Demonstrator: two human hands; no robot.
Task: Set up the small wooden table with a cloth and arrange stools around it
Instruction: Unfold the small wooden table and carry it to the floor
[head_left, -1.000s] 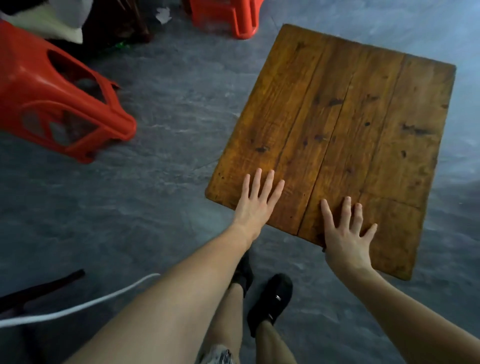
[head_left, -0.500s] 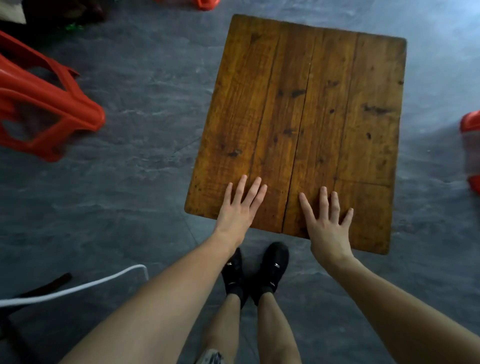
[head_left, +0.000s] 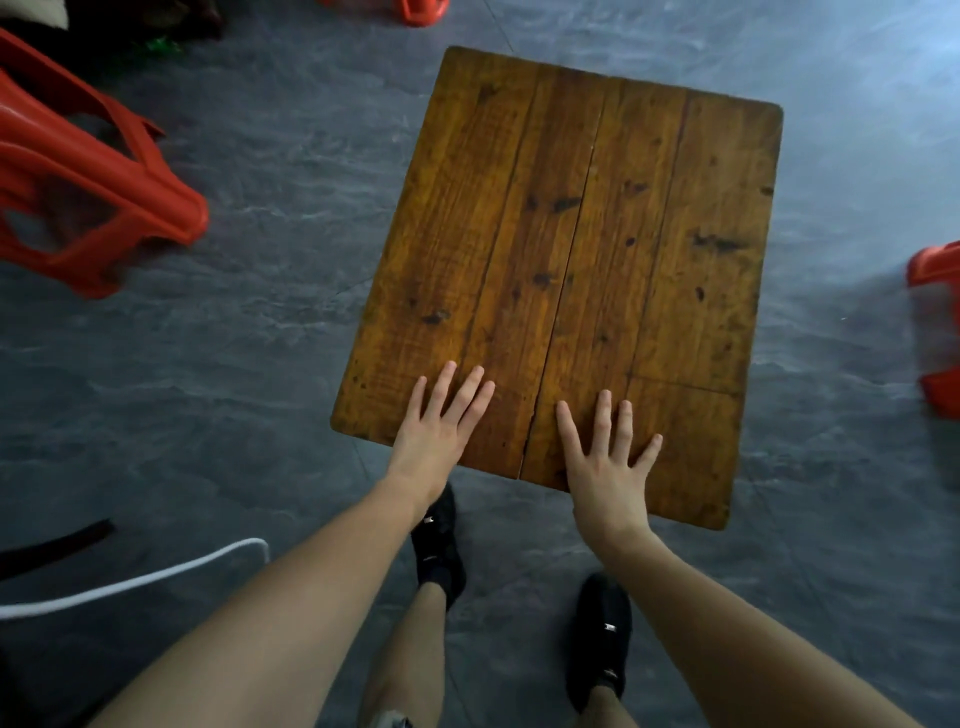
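Observation:
The small wooden table (head_left: 571, 234) stands on the grey floor in front of me, its brown plank top bare. My left hand (head_left: 439, 426) lies flat on the near edge of the top, fingers straight. My right hand (head_left: 605, 462) rests flat beside it on the near edge, fingers spread. A red plastic stool (head_left: 78, 187) lies tipped on its side at the left. Another red stool (head_left: 935, 322) shows at the right edge, and part of a third (head_left: 415, 9) at the top. No cloth is in view.
My two feet in black shoes (head_left: 519, 587) stand on the floor just below the table's near edge. A white cable (head_left: 130, 582) and a black strap (head_left: 52, 545) lie on the floor at the lower left. Dark clutter sits in the top left corner.
The table has turned and slid to the left under my flat hands, so its near edge now faces me more squarely. My right foot has stepped to the right.

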